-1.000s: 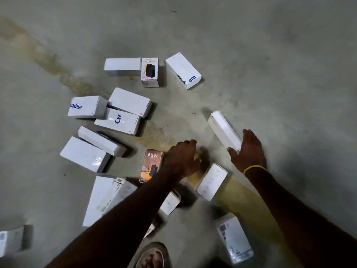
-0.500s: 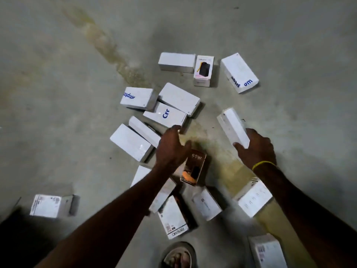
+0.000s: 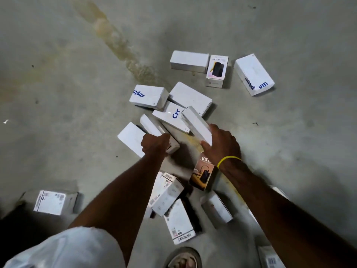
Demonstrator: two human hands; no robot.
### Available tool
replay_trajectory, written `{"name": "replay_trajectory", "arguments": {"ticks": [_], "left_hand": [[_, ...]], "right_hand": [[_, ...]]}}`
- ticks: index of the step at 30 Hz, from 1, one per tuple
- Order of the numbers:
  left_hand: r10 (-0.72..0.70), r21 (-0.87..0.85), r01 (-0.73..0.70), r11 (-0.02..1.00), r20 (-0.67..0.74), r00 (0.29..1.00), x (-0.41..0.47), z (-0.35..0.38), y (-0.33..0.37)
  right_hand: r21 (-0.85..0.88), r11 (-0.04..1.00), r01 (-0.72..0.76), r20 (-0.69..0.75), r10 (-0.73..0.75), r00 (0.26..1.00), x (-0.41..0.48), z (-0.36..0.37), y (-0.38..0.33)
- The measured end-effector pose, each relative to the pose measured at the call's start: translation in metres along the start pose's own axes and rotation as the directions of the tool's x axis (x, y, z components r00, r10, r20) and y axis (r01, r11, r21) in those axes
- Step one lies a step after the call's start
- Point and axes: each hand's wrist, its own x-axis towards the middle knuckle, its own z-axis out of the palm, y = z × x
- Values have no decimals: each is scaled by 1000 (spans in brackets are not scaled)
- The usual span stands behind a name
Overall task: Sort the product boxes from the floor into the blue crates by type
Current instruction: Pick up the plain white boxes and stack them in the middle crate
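Sandalled foot (image 3: 182,258) at the bottom edge. Landmark for all positions: the brown 65W box (image 3: 203,174), dark charger printed on its face, lying on the concrete floor (image 3: 58,84).

Nearer than the 65W box: several white boxes with barcode labels, one long labelled box (image 3: 178,222) pointing at the foot, one tilted box (image 3: 166,194) leaning on its neighbours. Far to its left, a lone labelled box (image 3: 55,202) sits well apart from the heap.

Right hand (image 3: 222,144), yellow band (image 3: 229,160) on the wrist, is directly above the 65W box; fingers wrapped around the near end of a plain white slim box (image 3: 196,122), held off the floor and tilted.

Left hand (image 3: 154,145), left of the 65W box, is closed on a narrow white box (image 3: 154,127); grip detail blurred, probably pinching its near end.

Beyond: white boxes with blue lettering, overlapping, one reading "Cro" (image 3: 170,117). Farthest: a row of three, the middle a pink-faced box (image 3: 217,67).

Open floor lies left and right of the heap. No crates in view.
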Motion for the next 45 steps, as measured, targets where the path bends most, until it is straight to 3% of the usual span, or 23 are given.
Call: {"name": "replay_trajectory", "arguments": {"ticks": [8,13,15,18,20,23,27,31,35,39,42,45], "left_hand": [[3,101,-12,995,95,995,-103,-36,37],[192,305,-326,895,397,898,-218,-60,84],[294,422,-542,727,522,801,-265,-73,102],[388,424,-800,425,713,584,-325,-95,122],[467,321,-933,162,808,359,-374,-114,151],[479,182,-967,-177,874,77,-435,-140,178],[319,-57,-845,-532,911,-262,-536,-176,213],[99,-287,-705,-648,886,-452,-634,-204,226],[-110,-569,-510,-646,730,-675,-736,-228,210],[-234,-775,-224,-591,430,-872,-842,-262,173],[-284,-855,-76,-513,252,-925,-927,-297,142],[-370,-906,63,-419,107,-923,-1006,-333,102]], "right_hand": [[161,941,-297,18,298,954,-85,-93,-3],[353,826,-439,-17,475,880,-142,-179,-3],[405,784,-469,-48,531,846,-173,-221,-3],[427,734,-529,-72,611,789,-227,-276,-4],[449,674,-587,-116,695,709,-280,-325,-3],[469,601,-647,-173,781,600,-364,-379,-4],[549,462,-696,-212,883,419,-490,-439,-13],[567,405,-718,-309,912,270,-621,-481,-23],[597,295,-746,-355,931,85,-759,-511,-51],[592,190,-783,-420,902,-99,-889,-512,-85],[625,125,-771,-473,846,-246,-977,-509,-128],[678,24,-735,-496,753,-433,-1060,-502,-184]]}}
